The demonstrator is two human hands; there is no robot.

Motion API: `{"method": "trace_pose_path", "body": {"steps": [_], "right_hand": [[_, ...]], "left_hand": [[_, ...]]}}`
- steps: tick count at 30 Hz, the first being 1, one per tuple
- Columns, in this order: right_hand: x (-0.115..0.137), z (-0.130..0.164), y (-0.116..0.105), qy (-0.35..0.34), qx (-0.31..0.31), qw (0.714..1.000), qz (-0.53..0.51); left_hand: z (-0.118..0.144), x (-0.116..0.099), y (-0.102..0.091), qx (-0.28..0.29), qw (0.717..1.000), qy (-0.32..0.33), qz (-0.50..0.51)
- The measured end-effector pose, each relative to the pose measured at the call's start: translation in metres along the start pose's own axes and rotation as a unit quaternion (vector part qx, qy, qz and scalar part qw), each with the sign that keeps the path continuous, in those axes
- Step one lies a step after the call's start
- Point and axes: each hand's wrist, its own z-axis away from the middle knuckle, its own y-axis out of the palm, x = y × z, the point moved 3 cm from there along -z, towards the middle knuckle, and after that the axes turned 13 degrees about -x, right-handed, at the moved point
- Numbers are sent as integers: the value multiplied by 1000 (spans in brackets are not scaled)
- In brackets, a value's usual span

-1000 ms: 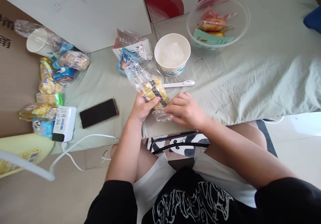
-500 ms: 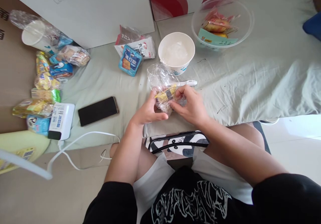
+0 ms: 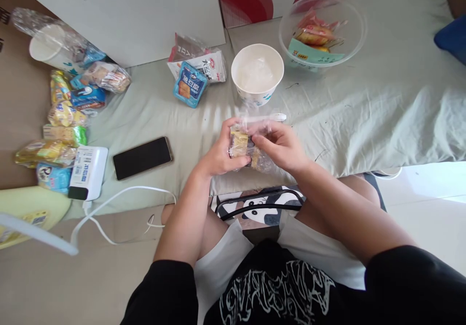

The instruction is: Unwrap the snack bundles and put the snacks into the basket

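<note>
My left hand (image 3: 218, 153) and my right hand (image 3: 282, 145) both grip a clear plastic bag of yellow-wrapped snacks (image 3: 243, 145), held just above the pale green cloth (image 3: 364, 106) near its front edge. The bag is bunched up between my fingers, which hide part of it. A white plastic spoon (image 3: 271, 117) lies right behind my hands. Beyond it stands a white paper bowl (image 3: 257, 75) holding crumpled clear plastic.
A clear plastic bowl (image 3: 322, 29) with wrapped snacks sits at the back right. A blue snack packet (image 3: 189, 83) and a white packet (image 3: 204, 63) lie left of the paper bowl. A black phone (image 3: 141, 151), a white power bank (image 3: 86, 172) with cable, and several snack packs (image 3: 65, 121) lie left.
The long bag that stretched toward the blue packet has been gathered and crumpled into a compact bundle between both hands, which shifted slightly up and closer together.
</note>
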Motion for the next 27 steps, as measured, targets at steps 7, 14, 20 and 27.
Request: {"method": "trace_pose_path", "body": {"steps": [7,14,20,27], "right_hand": [[13,6,-1,-183,18,973,141],[14,12,11,-215,43,932,290],[7,8,12,-220,-1,921,323],[8,6,6,-239,-12,920,309]], "left_hand": [[-4,-3,1,-80,997,15,8],[-6,9,-3,-146,988,33,31],[-10,2,0,-178,978,34,107],[-14,-10,1,-189,974,40,119]]}}
